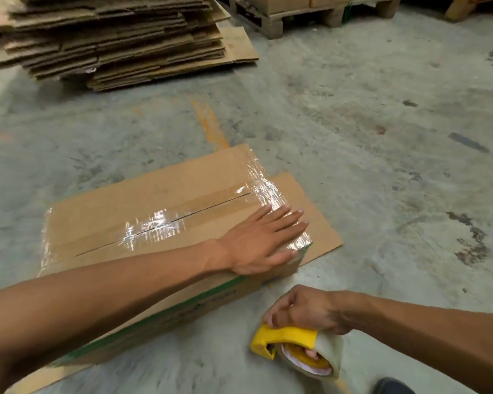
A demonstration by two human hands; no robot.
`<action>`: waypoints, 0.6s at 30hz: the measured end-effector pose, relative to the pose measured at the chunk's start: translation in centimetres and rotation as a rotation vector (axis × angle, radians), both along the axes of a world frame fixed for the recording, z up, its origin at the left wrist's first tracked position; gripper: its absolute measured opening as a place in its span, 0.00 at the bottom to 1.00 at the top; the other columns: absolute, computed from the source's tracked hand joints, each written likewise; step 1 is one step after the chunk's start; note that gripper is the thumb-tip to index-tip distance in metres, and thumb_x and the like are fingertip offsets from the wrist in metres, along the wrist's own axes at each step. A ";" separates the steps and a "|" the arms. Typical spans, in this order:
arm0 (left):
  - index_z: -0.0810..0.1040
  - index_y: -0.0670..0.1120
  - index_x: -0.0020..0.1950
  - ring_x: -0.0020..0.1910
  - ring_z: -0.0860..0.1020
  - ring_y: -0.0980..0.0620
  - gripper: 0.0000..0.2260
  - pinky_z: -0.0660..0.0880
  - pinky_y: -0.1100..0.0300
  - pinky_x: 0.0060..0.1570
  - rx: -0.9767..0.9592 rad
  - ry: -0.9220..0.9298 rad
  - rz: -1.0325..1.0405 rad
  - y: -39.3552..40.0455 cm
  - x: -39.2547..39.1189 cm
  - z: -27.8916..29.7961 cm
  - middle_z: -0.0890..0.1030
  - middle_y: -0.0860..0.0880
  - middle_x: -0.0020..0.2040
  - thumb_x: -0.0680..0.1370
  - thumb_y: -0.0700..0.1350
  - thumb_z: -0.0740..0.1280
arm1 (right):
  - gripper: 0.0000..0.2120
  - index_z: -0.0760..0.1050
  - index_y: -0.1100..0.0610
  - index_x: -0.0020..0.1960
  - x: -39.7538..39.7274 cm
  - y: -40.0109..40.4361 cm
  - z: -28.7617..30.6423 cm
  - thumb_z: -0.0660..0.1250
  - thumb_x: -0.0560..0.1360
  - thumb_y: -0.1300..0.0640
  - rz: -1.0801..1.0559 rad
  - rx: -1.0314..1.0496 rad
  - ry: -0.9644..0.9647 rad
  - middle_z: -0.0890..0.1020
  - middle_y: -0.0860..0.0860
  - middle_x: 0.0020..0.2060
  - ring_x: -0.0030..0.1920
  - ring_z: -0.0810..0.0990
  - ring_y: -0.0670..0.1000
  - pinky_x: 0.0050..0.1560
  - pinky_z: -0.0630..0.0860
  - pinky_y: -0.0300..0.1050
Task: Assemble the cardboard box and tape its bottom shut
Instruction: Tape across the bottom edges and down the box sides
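Note:
The cardboard box (131,211) stands on the concrete floor with its bottom flaps facing up and folded shut. Clear tape (199,201) runs along the centre seam, and more shiny tape (268,191) wraps the right edge. My left hand (264,237) lies flat, fingers spread, on the taped right end of the box. My right hand (305,308) grips a yellow tape dispenser (285,339) with a roll of clear tape (322,356), low beside the box's near right corner. A thin strip of tape seems to stretch from the corner toward the dispenser.
A tall stack of flattened cardboard (111,38) lies at the back left. Wooden pallets (319,12) stand at the back. A box flap (310,217) sticks out flat on the floor to the right. A dark shoe tip (393,386) shows at the bottom edge.

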State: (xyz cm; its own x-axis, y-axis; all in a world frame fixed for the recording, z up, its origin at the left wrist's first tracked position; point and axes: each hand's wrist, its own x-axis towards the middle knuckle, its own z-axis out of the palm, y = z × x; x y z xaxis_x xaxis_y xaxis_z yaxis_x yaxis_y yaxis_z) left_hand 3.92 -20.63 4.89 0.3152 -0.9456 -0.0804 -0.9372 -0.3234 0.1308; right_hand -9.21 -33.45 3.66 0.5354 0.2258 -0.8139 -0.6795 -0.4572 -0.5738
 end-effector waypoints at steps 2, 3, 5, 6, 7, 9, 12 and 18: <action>0.46 0.52 0.80 0.79 0.41 0.52 0.27 0.39 0.51 0.77 0.000 0.000 -0.009 3.6 0.3 0.0 0.45 0.51 0.81 0.83 0.58 0.45 | 0.09 0.84 0.58 0.54 0.4 2.4 0.0 0.70 0.76 0.57 0.070 0.032 -0.051 0.83 0.51 0.39 0.26 0.78 0.42 0.31 0.78 0.36; 0.46 0.52 0.80 0.79 0.41 0.53 0.27 0.39 0.52 0.77 0.003 0.009 0.016 5.6 0.3 0.0 0.46 0.52 0.81 0.83 0.58 0.45 | 0.09 0.84 0.56 0.54 0.6 3.7 0.1 0.70 0.76 0.57 0.132 0.022 -0.092 0.84 0.49 0.42 0.29 0.79 0.39 0.33 0.77 0.32; 0.47 0.51 0.80 0.79 0.41 0.54 0.26 0.41 0.51 0.77 0.001 0.042 0.116 9.7 0.3 -0.1 0.46 0.52 0.81 0.83 0.56 0.46 | 0.10 0.85 0.53 0.56 1.0 6.3 0.4 0.70 0.76 0.54 0.275 -0.003 -0.185 0.85 0.45 0.47 0.38 0.79 0.37 0.41 0.75 0.27; 0.48 0.51 0.80 0.79 0.42 0.55 0.26 0.43 0.50 0.77 -0.008 0.053 0.174 11.9 0.2 0.0 0.47 0.52 0.81 0.83 0.55 0.46 | 0.11 0.84 0.52 0.57 1.2 7.5 0.5 0.70 0.76 0.52 0.333 0.004 -0.225 0.85 0.44 0.49 0.43 0.79 0.39 0.44 0.74 0.26; 0.49 0.50 0.80 0.79 0.43 0.54 0.25 0.44 0.49 0.77 -0.021 0.059 0.232 14.2 0.0 0.1 0.48 0.52 0.81 0.83 0.55 0.46 | 0.12 0.84 0.52 0.58 1.4 8.8 0.6 0.70 0.76 0.51 0.381 0.024 -0.258 0.85 0.44 0.50 0.47 0.79 0.40 0.46 0.73 0.26; 0.51 0.51 0.80 0.79 0.44 0.55 0.25 0.46 0.48 0.77 -0.047 0.069 0.360 18.9 -0.6 0.1 0.50 0.52 0.81 0.83 0.54 0.47 | 0.13 0.84 0.50 0.58 1.8 11.2 0.9 0.70 0.75 0.49 0.458 0.061 -0.299 0.85 0.44 0.54 0.55 0.81 0.43 0.55 0.75 0.31; 0.53 0.52 0.80 0.79 0.46 0.56 0.24 0.47 0.45 0.77 -0.076 0.069 0.553 26.2 -2.0 0.3 0.52 0.54 0.80 0.83 0.52 0.49 | 0.15 0.83 0.44 0.58 2.5 14.2 0.9 0.71 0.73 0.44 0.547 0.107 -0.351 0.85 0.42 0.56 0.58 0.81 0.43 0.63 0.76 0.43; 0.62 0.55 0.77 0.79 0.49 0.53 0.22 0.45 0.40 0.76 -0.212 0.100 0.777 32.3 -4.9 -0.1 0.59 0.55 0.79 0.82 0.51 0.54 | 0.15 0.82 0.48 0.61 3.7 17.1 1.8 0.69 0.76 0.47 0.620 0.201 -0.366 0.83 0.45 0.58 0.58 0.80 0.45 0.56 0.75 0.37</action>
State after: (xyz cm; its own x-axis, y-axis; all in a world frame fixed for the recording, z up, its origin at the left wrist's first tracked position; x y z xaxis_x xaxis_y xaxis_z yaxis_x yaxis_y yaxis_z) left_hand -1.00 11.68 4.76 0.8891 -0.4575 0.0133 -0.4352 -0.8362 0.3336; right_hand -5.52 -16.36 5.43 0.4903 0.7002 -0.5189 -0.0802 -0.5566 -0.8269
